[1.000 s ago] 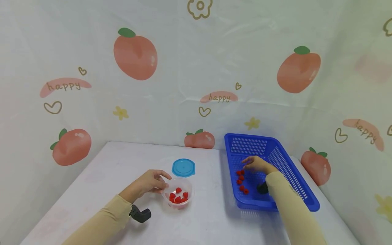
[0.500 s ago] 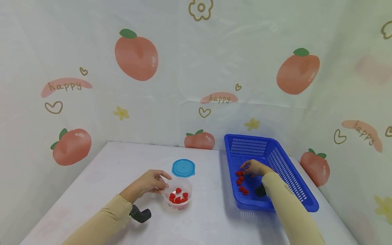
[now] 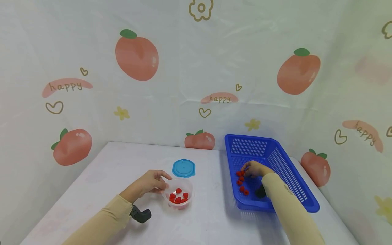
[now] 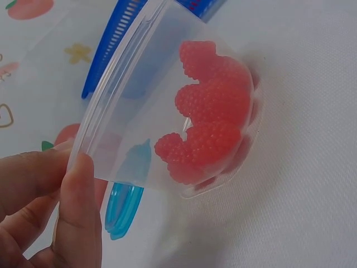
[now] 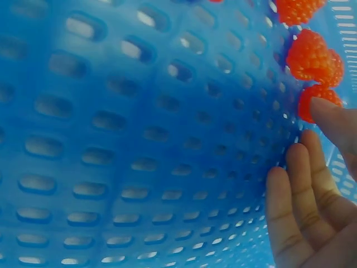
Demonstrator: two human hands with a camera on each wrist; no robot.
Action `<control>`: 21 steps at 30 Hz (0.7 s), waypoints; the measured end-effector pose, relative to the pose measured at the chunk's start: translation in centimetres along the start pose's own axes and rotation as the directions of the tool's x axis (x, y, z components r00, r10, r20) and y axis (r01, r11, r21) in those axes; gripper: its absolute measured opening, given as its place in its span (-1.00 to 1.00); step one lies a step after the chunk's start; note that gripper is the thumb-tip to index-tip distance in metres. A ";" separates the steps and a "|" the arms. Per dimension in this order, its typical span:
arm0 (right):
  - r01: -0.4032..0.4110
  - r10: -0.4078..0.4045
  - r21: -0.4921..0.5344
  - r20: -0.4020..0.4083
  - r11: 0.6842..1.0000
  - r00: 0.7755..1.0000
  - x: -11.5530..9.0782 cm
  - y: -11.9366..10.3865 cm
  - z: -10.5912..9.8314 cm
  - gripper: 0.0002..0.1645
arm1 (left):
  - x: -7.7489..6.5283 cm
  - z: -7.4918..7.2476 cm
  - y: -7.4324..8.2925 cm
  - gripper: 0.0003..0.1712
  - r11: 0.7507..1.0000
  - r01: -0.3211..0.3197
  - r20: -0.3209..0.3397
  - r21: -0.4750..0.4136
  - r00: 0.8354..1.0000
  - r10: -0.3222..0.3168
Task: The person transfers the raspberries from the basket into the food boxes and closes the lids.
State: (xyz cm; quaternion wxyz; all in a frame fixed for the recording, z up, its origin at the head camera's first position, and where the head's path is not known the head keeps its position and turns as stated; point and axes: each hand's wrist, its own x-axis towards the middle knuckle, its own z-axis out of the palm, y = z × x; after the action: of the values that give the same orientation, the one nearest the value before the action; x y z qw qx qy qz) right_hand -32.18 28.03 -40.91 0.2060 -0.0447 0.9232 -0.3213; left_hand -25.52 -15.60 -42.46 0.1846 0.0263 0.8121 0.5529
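My left hand [image 3: 150, 182] pinches the rim of a clear plastic tub [image 4: 139, 95] between thumb and fingers. The tub stands on the table with several red raspberries [image 4: 212, 106] in its bottom. Inside the blue basket [image 3: 277, 204], my right hand [image 3: 256, 169] reaches down to the far end of a row of raspberries. In the right wrist view its thumb lies against the nearest raspberry [image 5: 318, 100], pinching it; the index finger is hidden behind. The other fingers extend over the basket's perforated floor. More raspberries [image 3: 241, 178] lie along the basket's left side.
A blue round lid [image 3: 183, 168] lies on the white table [image 3: 208, 217] just behind the tub. Basket walls rise around the right hand. A patterned curtain [image 3: 171, 68] hangs behind the table. A black wrist device [image 3: 141, 215] sticks out under the left sleeve.
My right hand has moved down and slightly nearer in the basket, and its fingers have come to the farthest raspberry. My left hand and the tub have stayed in place.
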 end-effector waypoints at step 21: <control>0.126 -0.109 0.261 -0.078 0.957 0.991 0.0 0.9 -1.9 -0.66 | 0.2 -0.1 -0.2 -0.68 1.000 0.003 -0.008 -0.003 1.000 -0.003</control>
State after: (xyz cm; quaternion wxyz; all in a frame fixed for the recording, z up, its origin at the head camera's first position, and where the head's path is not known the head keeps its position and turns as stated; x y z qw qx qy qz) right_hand -32.88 29.80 -40.11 0.1614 -0.0613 0.8736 -0.4549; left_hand -25.69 -15.72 -42.64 0.1821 0.0223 0.8121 0.5540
